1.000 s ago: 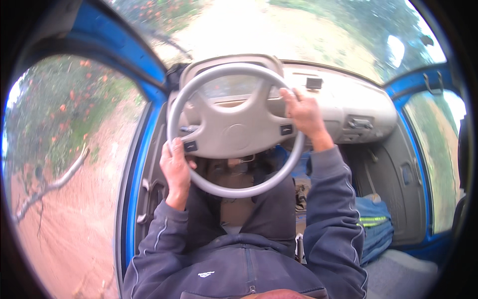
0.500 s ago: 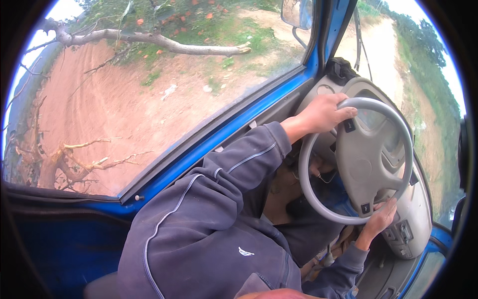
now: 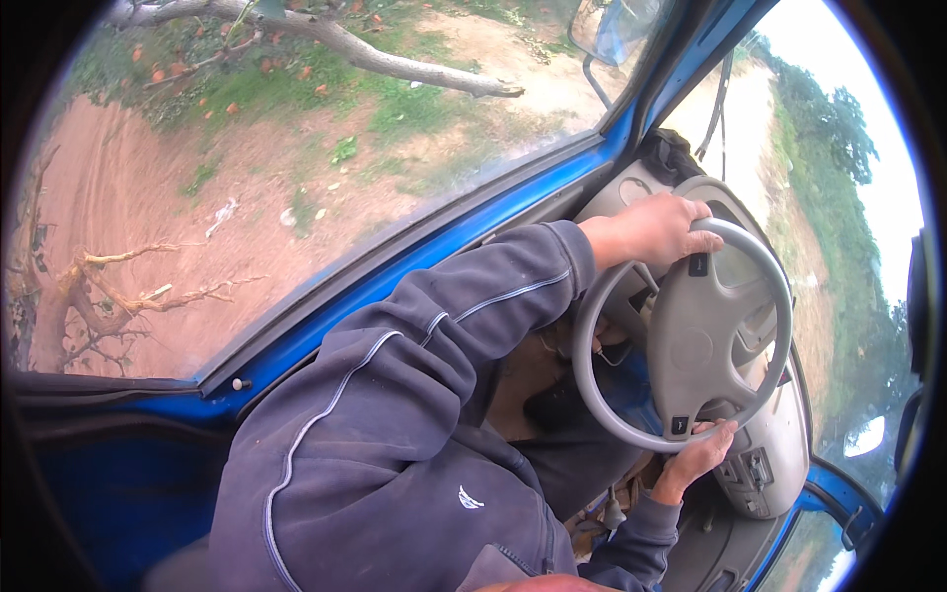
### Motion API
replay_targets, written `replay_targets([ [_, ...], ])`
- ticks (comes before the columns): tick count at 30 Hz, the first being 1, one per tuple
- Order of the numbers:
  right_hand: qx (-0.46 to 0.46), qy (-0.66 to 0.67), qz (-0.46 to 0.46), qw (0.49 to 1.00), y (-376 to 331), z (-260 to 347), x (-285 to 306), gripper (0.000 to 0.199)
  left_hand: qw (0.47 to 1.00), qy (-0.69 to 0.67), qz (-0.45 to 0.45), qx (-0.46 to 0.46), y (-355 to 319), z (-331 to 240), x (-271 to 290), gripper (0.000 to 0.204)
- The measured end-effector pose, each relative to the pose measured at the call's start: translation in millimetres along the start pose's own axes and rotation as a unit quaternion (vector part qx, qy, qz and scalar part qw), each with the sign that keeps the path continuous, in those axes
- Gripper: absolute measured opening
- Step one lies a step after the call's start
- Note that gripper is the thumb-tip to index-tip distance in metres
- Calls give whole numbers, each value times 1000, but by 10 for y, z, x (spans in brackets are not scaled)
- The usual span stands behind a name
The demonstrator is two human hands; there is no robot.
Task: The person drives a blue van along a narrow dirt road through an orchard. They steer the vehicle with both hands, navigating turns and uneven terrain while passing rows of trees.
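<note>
— Both hands are on the grey steering wheel (image 3: 691,335), which sits ahead of the driver's lap, tilted in this view. The left hand (image 3: 651,232) is at the wheel's top rim, fingers curled together over it and clamped on. The right hand (image 3: 695,462) is at the opposite, lower rim, fingers wrapped up around it from beneath.

— Firm grip on both?

— The left looks firm. The right shows only fingertips over the rim, so I judge it the lighter hold (the palm is hidden below the wheel, and I cannot tell how tightly it closes).

— What lies around the wheel?

— Left of the wheel runs the blue door frame (image 3: 434,257) with its open window; the grey-sleeved left arm (image 3: 444,335) stretches along it. Beyond the door, red dirt ground (image 3: 148,227), a fallen branch (image 3: 395,59) and a heap of dead limbs (image 3: 109,296). Above the wheel's far side, a side mirror (image 3: 617,25). Past the wheel, a dirt track (image 3: 760,128) runs ahead between trees.

— So where's the risk?

— The head is turned toward the window, away from the track. If the vehicle is rolling, I'd guess it could drift toward the branches, or a rut could jerk the rim out of the lighter right hand.
</note>
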State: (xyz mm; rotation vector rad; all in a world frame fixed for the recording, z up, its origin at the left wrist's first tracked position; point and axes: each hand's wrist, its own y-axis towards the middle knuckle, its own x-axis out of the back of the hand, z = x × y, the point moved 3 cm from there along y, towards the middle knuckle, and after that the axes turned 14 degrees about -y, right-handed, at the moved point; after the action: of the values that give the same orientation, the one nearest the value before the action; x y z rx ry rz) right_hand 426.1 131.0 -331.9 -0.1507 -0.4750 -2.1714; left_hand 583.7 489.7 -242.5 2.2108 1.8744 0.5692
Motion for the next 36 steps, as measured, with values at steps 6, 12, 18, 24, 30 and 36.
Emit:
replay_targets([
  [6,21,-44,51,997,213,308,46,38,999,-31,24,-17,100,18,-4,58],
  [12,45,-115,94,988,649,527,-8,43,999,-20,43,2,131,-49,11,55],
  [18,66,-164,64,982,673,428,68,44,999,-3,17,-29,38,-16,-40,50],
  [24,55,-155,32,986,571,537,13,43,998,-64,-8,8,18,-103,-33,46],
  [30,62,-86,6,994,525,408,16,39,997,-59,15,53,215,-139,-164,41],
  [36,18,-20,3,1000,439,348,-4,41,996,-56,54,52,504,-155,-239,43],
])
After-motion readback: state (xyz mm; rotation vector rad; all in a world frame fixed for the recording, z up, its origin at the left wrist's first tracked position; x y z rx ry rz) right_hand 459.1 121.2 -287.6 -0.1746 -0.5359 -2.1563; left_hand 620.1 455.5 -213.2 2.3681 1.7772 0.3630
